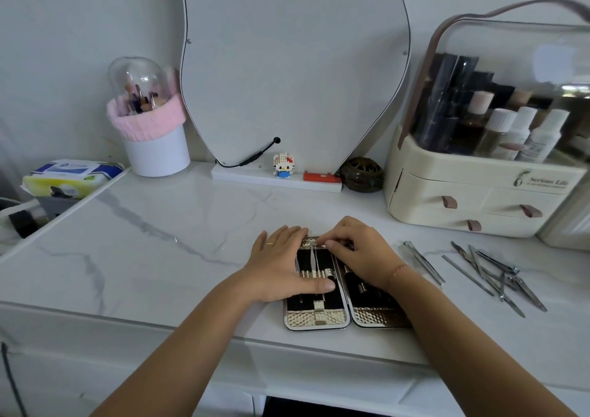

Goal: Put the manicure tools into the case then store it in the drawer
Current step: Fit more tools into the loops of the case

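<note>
The left hand [281, 266] is laid flat, fingers straight, on the left half of the open gold-textured manicure case with black lining [314, 317], with the thumb stretched across its middle strap. The right hand [362, 255] is held with fingers curled at the upper edge of the case, over the right half; whether anything is pinched between the fingertips cannot be told. A few slim silver tools [316, 261] are seen seated in the left half. The case is placed at the lower centre of the frame, near the front edge of the white marble-patterned counter [159, 225]. To its right, a loose pile of steel manicure tools [488, 273] is spread on the counter, with two thin rods [424, 263] lying between pile and case. At the right of the frame, behind the pile, a cream plastic organiser with small drawers [463, 199] is set.
</note>
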